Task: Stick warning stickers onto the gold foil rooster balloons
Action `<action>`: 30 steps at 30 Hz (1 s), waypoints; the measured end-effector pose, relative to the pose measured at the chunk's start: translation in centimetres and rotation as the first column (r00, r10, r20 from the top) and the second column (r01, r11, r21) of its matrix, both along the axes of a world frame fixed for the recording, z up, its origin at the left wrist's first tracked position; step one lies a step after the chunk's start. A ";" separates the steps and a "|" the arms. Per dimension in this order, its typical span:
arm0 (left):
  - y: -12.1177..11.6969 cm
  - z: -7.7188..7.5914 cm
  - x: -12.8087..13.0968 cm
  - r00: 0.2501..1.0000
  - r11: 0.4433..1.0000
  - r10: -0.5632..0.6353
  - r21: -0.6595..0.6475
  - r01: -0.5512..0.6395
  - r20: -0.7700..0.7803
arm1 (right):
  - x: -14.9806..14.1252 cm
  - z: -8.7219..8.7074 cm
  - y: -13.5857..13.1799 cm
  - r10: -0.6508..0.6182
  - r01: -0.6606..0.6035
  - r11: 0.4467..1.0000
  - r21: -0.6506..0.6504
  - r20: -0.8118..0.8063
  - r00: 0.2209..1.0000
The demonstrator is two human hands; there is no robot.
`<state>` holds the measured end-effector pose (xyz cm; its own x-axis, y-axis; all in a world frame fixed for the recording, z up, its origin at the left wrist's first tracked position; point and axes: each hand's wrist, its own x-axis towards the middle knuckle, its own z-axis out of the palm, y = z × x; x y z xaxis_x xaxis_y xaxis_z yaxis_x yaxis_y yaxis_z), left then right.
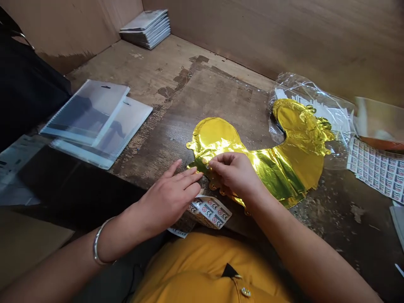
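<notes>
A flat gold foil balloon point(277, 164) lies across the worn wooden table point(202, 92). My right hand point(235, 172) pinches its near left edge with fingers pressed together. My left hand point(170, 198) rests beside it, fingers stretched out flat and touching the same edge of the foil. A small strip of warning stickers point(210, 210) lies under and just behind my left hand, at the table's front edge.
Clear plastic sleeves point(94, 120) are stacked at the left. A pile of packs point(147, 27) sits in the far corner. A clear bag point(315, 101) with more gold foil lies at the right, beside a sticker sheet point(377, 168). Wooden walls close the back.
</notes>
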<state>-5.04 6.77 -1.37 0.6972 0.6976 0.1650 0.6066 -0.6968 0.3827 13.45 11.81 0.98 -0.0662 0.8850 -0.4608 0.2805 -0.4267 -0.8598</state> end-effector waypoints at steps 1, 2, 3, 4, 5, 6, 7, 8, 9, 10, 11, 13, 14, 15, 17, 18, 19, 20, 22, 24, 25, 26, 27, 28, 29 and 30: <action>0.0 -0.1 0.0 1.000 1.000 0.001 -0.009 -0.001 0.010 | 0.1 0.0 0.0 -0.006 0.006 1.000 0.000 0.010 1.000; -0.1 -0.1 -0.1 1.000 1.000 0.002 -0.016 -0.002 0.022 | 0.1 0.0 0.1 -0.008 0.008 1.000 0.002 0.022 1.000; -0.1 -0.1 -0.1 0.999 1.000 0.005 -0.022 -0.004 0.032 | 0.2 0.1 0.1 -0.006 0.006 1.000 -0.001 0.032 0.999; -0.1 -0.1 -0.1 0.999 1.000 0.006 -0.027 -0.005 0.041 | 0.3 0.2 0.1 -0.001 0.001 1.000 -0.007 0.039 0.999; 0.0 0.0 -0.1 0.999 1.000 0.007 -0.031 -0.005 0.047 | 0.3 0.3 0.1 0.002 -0.002 1.000 -0.008 0.043 0.999; 0.0 0.1 0.0 0.999 0.999 0.005 -0.033 -0.003 0.050 | 0.3 0.4 0.1 0.003 -0.003 1.000 -0.004 0.046 0.999; 0.0 0.1 0.0 0.999 0.999 0.004 -0.035 -0.002 0.049 | 0.3 0.6 0.0 0.003 -0.004 1.000 0.005 0.051 0.999; 0.0 0.1 0.0 0.999 0.999 0.003 -0.036 -0.002 0.046 | 0.2 0.7 -0.1 0.004 -0.005 1.000 0.018 0.058 0.998; 0.0 0.1 0.0 0.999 0.999 0.003 -0.037 -0.001 0.044 | 0.1 0.8 -0.2 0.004 -0.006 0.999 0.033 0.066 0.998; 0.1 0.1 0.0 0.999 0.999 0.004 -0.037 -0.002 0.042 | 0.0 0.8 -0.2 0.006 -0.009 0.999 0.043 0.073 0.997; 0.1 0.0 0.0 0.999 0.999 0.006 -0.037 -0.005 0.042 | -0.2 0.8 -0.3 0.010 -0.013 0.999 0.045 0.076 0.997; 0.1 -0.1 0.0 0.999 0.999 0.012 -0.032 -0.011 0.047 | -0.6 0.6 -0.3 0.005 -0.007 1.000 0.026 0.070 0.998; 0.1 -0.2 0.0 0.999 1.000 0.013 -0.028 -0.012 0.050 | -0.8 0.5 -0.3 -0.005 0.004 1.000 0.013 0.069 0.998; 0.1 -0.2 0.0 0.999 1.000 0.015 -0.024 -0.014 0.052 | -0.9 0.4 -0.3 -0.016 0.016 1.000 0.002 0.075 0.997; 0.1 -0.4 -0.1 0.998 1.000 0.018 -0.015 -0.017 0.057 | -1.0 0.2 -0.3 -0.021 0.022 1.000 -0.014 0.103 0.994; 0.1 -0.4 -0.1 0.998 1.000 0.019 -0.011 -0.018 0.059 | -1.0 0.2 -0.2 -0.013 0.016 1.000 -0.022 0.115 0.993; 0.1 -0.4 -0.1 0.998 1.000 0.020 -0.007 -0.019 0.059 | -1.0 0.1 -0.2 -0.004 0.008 1.000 -0.029 0.123 0.992; 0.0 -0.5 -0.1 0.998 1.000 0.020 -0.003 -0.020 0.060 | -1.0 0.1 -0.2 0.003 0.002 0.999 -0.035 0.128 0.992; 0.0 -0.5 0.0 0.998 1.000 0.020 0.004 -0.020 0.061 | -0.9 -0.1 -0.1 0.002 0.002 0.999 -0.034 0.131 0.991; 0.0 -0.5 0.0 0.998 1.000 0.020 0.008 -0.020 0.063 | -0.9 -0.2 -0.2 -0.012 0.015 1.000 -0.022 0.130 0.991; 0.0 -0.5 0.0 0.998 1.000 0.022 0.010 -0.022 0.064 | -1.0 -0.3 -0.2 -0.019 0.021 1.000 -0.018 0.124 0.992; 0.0 -0.4 0.0 0.998 1.000 0.023 0.012 -0.023 0.066 | -1.0 -0.3 -0.2 -0.025 0.027 0.999 -0.018 0.116 0.993; 0.0 -0.4 0.0 0.997 1.000 0.022 0.013 -0.023 0.068 | -1.0 -0.3 -0.3 -0.031 0.033 0.999 -0.018 0.108 0.994; 0.0 -0.4 0.0 0.997 1.000 0.022 0.014 -0.023 0.070 | -1.1 -0.3 -0.3 -0.036 0.038 0.999 -0.019 0.104 0.994; 0.1 -0.4 0.0 0.997 1.000 0.021 0.014 -0.022 0.072 | -1.1 -0.3 -0.3 -0.039 0.041 0.999 -0.017 0.106 0.994; 0.1 -0.4 0.0 0.997 1.000 0.020 0.014 -0.021 0.071 | -1.2 -0.3 -0.4 -0.040 0.041 0.999 -0.014 0.114 0.993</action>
<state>-5.04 6.84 -1.82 0.6687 0.7089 0.2243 0.5926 -0.6903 0.4151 12.25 11.46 0.71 0.0231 0.8782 -0.4778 0.3580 -0.4535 -0.8162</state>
